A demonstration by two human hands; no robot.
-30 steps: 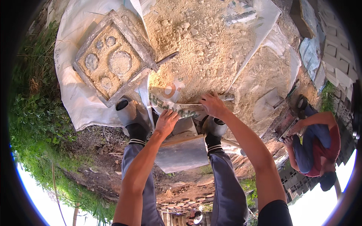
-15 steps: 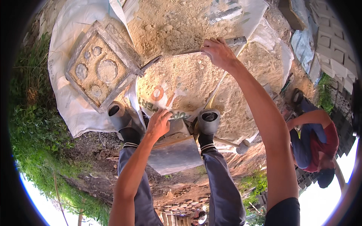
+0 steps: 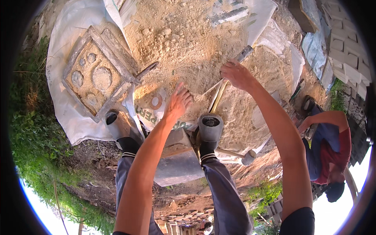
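Observation:
My right hand (image 3: 238,75) is wrapped round a thin, blade-like tool (image 3: 213,87) with a grey cylindrical handle end sticking out at the upper right. Its narrow pale end points down-left, over the sandy material (image 3: 188,51) spread on white sacking. The tool's exact kind cannot be made out. My left hand (image 3: 180,102) is open and holds nothing, with fingers apart above the sacking's printed part, to the left of the tool's tip. At the left lies a square frame (image 3: 113,98) filled with sand, with several round shapes (image 3: 102,78) set in it.
A dark handle (image 3: 148,70) juts from the frame's right corner. Between my feet stand a grey block (image 3: 176,141) and a flat grey slab (image 3: 180,168). A mallet (image 3: 248,157) lies beside my right shoe (image 3: 210,126). Another person (image 3: 329,145) crouches at the right.
My right hand has drawn the tool nearer and turned its tip down toward me. My left hand has moved forward and right, away from the block, and its fingers have spread.

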